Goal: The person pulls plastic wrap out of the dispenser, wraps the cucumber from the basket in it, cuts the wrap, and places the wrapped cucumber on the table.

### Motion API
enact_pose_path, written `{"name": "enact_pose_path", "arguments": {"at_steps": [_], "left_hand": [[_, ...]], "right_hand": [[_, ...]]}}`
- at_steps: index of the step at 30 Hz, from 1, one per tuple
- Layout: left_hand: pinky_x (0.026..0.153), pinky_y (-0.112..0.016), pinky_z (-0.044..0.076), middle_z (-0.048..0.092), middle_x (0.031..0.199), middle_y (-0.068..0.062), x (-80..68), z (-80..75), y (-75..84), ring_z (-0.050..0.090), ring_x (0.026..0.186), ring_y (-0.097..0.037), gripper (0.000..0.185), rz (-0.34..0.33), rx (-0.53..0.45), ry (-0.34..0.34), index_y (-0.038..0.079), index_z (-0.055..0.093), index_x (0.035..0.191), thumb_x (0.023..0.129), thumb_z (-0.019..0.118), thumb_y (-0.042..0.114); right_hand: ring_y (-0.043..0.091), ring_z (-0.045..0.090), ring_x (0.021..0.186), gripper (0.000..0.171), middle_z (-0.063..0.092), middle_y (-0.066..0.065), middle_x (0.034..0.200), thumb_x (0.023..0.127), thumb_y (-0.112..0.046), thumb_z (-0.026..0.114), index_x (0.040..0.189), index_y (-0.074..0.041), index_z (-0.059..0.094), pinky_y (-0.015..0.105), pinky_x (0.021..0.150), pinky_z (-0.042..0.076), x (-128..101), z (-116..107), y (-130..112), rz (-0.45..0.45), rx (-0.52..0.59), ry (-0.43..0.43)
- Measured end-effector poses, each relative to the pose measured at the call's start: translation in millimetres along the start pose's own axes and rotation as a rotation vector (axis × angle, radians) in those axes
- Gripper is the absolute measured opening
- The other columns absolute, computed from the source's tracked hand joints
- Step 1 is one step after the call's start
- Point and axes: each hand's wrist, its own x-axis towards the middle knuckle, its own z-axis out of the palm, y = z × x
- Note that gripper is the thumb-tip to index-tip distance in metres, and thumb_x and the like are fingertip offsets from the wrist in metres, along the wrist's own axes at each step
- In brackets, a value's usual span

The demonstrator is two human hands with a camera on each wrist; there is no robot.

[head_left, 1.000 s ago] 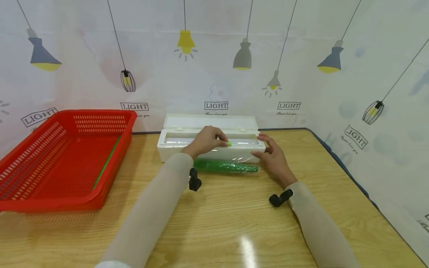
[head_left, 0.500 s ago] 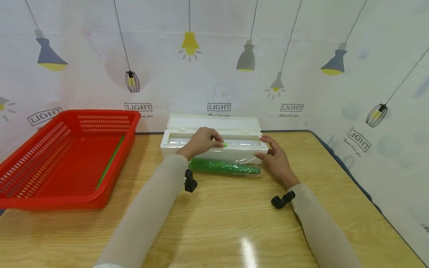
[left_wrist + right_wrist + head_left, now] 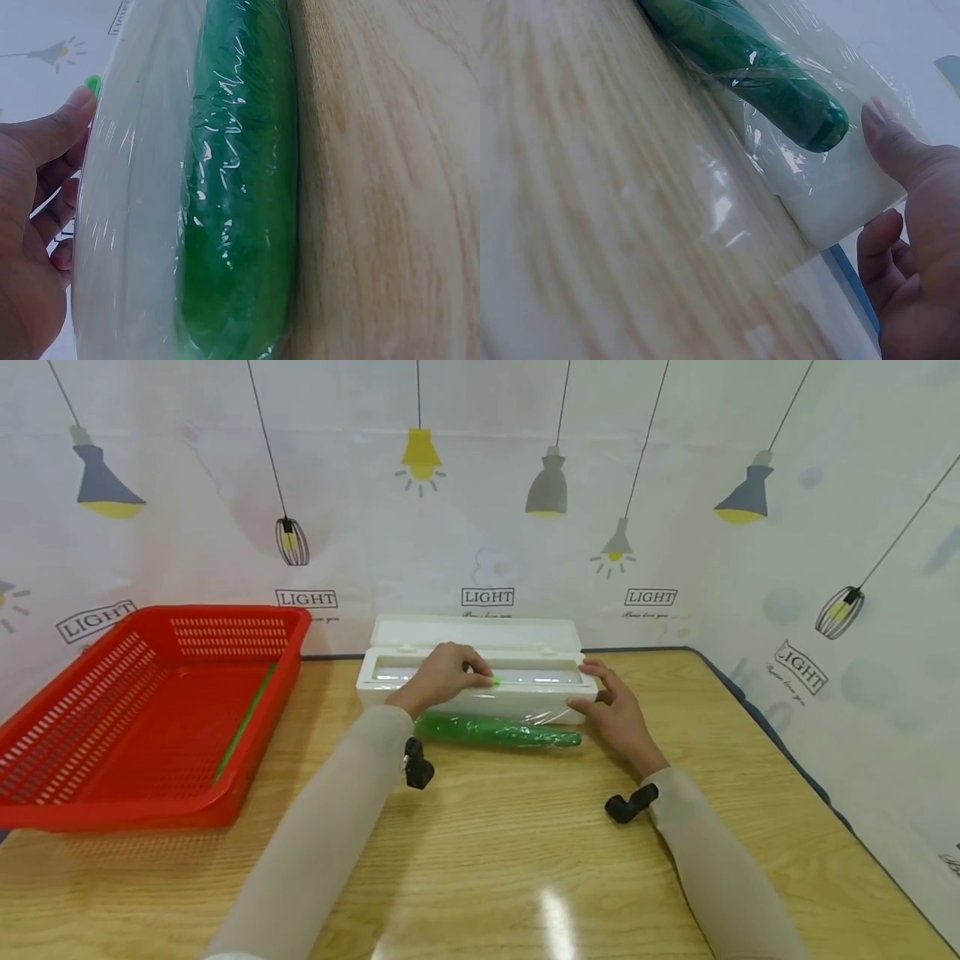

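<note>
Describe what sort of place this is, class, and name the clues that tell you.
Probably a staged tabletop workstation rather than a real kitchen: a printed lamp-pattern backdrop screens off a wooden table, which carries only a red basket, a white cling-film dispenser and a wrapped cucumber.

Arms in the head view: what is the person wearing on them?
Long, close-fitting beige sleeves cover both arms to the wrists. A small black camera mount sits at each wrist, left and right. The left hand and right hand are bare.
</note>
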Motion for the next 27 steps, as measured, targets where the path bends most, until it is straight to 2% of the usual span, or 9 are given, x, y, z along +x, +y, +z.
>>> {"name": "enact_pose_path", "arguments": {"at_steps": [12, 17, 22, 27], "left_hand": [[0.065, -0.031, 0.042, 0.066, 0.090, 0.001, -1.8, -0.5, -7.0, 0.051, 0.076, -0.018, 0.016, 0.023, 0.008, 0.019, 0.011, 0.073, 0.095, 0.087, 0.072, 0.025], [0.064, -0.030, 0.041, 0.065, 0.090, 0.001, -1.9, 0.6, -8.7, 0.049, 0.075, -0.018, 0.016, 0.032, 0.027, 0.023, 0.012, 0.074, 0.096, 0.088, 0.071, 0.025], [0.064, -0.030, 0.041, 0.066, 0.090, 0.000, -2.1, 0.4, -8.8, 0.049, 0.075, -0.018, 0.015, 0.045, 0.011, 0.025, 0.011, 0.074, 0.095, 0.088, 0.070, 0.024], [0.065, -0.030, 0.043, 0.066, 0.089, 0.000, -1.6, -0.4, -9.0, 0.051, 0.076, -0.018, 0.014, 0.051, 0.001, 0.023, 0.009, 0.073, 0.095, 0.088, 0.071, 0.021]], "right_hand": [[0.021, 0.058, 0.085, 0.054, 0.029, 0.008, 0.152, 0.089, -0.007, 0.068, 0.138, -0.002, 0.045, 0.020, 0.069, 0.046, 0, 0, 0, 0.018, 0.001, 0.000], [0.020, 0.058, 0.084, 0.055, 0.028, 0.006, 0.153, 0.089, -0.010, 0.068, 0.139, -0.005, 0.045, 0.021, 0.067, 0.046, 4, -2, 14, 0.012, 0.020, -0.013], [0.019, 0.058, 0.085, 0.054, 0.028, 0.001, 0.153, 0.090, -0.015, 0.068, 0.139, -0.012, 0.045, 0.021, 0.067, 0.046, 7, -2, 31, 0.001, -0.006, -0.004], [0.020, 0.059, 0.086, 0.054, 0.029, -0.001, 0.153, 0.090, -0.018, 0.068, 0.139, -0.015, 0.046, 0.021, 0.066, 0.046, 7, -2, 34, -0.004, -0.006, 0.003]]}}
